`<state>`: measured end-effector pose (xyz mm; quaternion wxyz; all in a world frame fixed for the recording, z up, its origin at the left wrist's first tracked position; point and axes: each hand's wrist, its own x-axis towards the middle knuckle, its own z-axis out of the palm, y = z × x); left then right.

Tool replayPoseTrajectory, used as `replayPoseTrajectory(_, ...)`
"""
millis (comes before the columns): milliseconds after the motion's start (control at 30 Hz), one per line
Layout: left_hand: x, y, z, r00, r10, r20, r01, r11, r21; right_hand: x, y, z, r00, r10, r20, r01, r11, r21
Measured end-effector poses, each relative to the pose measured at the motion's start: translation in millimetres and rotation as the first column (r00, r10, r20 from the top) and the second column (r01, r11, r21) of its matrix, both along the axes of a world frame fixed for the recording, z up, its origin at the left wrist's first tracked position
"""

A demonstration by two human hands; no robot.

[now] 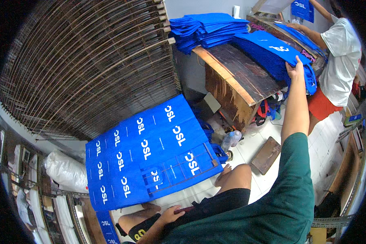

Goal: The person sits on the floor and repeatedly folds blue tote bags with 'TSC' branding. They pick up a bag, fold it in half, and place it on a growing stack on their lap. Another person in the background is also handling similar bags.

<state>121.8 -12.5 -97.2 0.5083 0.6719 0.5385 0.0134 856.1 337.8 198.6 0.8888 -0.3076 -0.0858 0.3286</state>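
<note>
My right arm reaches far forward, and my right hand (295, 70) is closed on the near edge of a pile of blue printed fabric pieces (268, 45), thumb uppermost. The pile droops over the end of a dark wooden table (244, 67). Low by my lap, my left hand (171, 214) is closed around a narrow dark red object (184, 210) whose kind I cannot make out. In front of me lies a wide blue sheet (150, 134) with rows of white print. A thin rectangular frame (181, 171) rests on its near right part.
A tall wire rack (89, 61) fills the upper left. More blue fabric (209, 30) is stacked at the back. At right, a person in a white shirt (341, 61) handles blue pieces. A wooden block (266, 155) and plastic bottles (231, 139) are on the tiled floor.
</note>
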Motion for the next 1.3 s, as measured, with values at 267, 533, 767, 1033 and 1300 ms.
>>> replayPoseTrajectory(267, 54, 28, 30, 0.952, 0.117, 0.284, -0.104, 0.993, -0.06, -100, -48, 10, 0.901, 0.088, 0.425, -0.123, 0.991, 0.056)
replayPoseTrajectory(533, 92, 59, 86, 0.175, 0.808, 0.562, 0.321, 0.493, -0.809, -333, -236, -8, 0.69, 0.208, 0.693, 0.074, 0.933, -0.353)
replayPoseTrajectory(767, -20, 40, 90, -0.28, 0.812, 0.512, 0.206, 0.571, -0.794, -434, -255, -83, 0.484, 0.863, 0.146, -0.74, 0.492, -0.459)
replayPoseTrajectory(1033, -127, 10, 113, -0.224, 0.827, 0.516, -0.158, 0.491, -0.857, -545, -246, -105, 0.186, 0.981, -0.045, -0.839, 0.135, -0.527)
replayPoseTrajectory(1300, -146, 28, 49, -0.192, 0.763, 0.617, -0.843, 0.194, -0.501, -571, -214, -186, -0.011, 0.909, 0.417, -0.573, 0.335, -0.748)
